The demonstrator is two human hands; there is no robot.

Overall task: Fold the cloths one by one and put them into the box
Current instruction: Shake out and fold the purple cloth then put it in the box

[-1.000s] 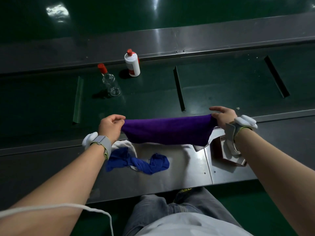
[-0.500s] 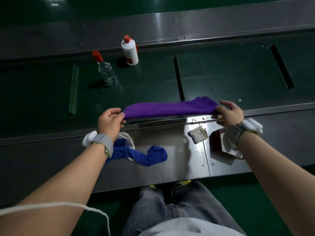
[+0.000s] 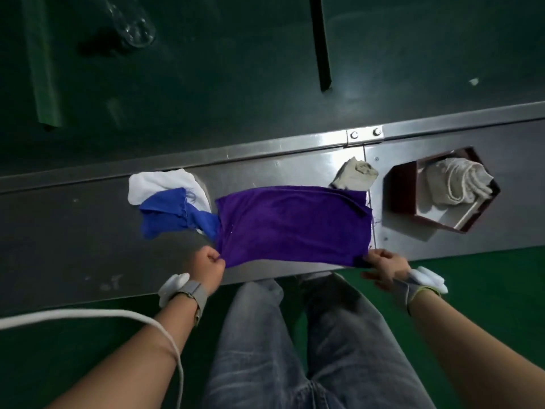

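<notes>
Hands each pinch a near corner of the purple cloth [image 3: 292, 225], left hand [image 3: 208, 265] and right hand [image 3: 386, 265]; it lies spread just beyond them, the hexagonal box [image 3: 396, 199] farther beyond the right hand.

A single head-worn view is given, aimed almost straight down from close above the bench [image 3: 73, 231]; the legs [image 3: 339, 335] are seen directly beneath, the belt [image 3: 206, 84] farther ahead.
</notes>
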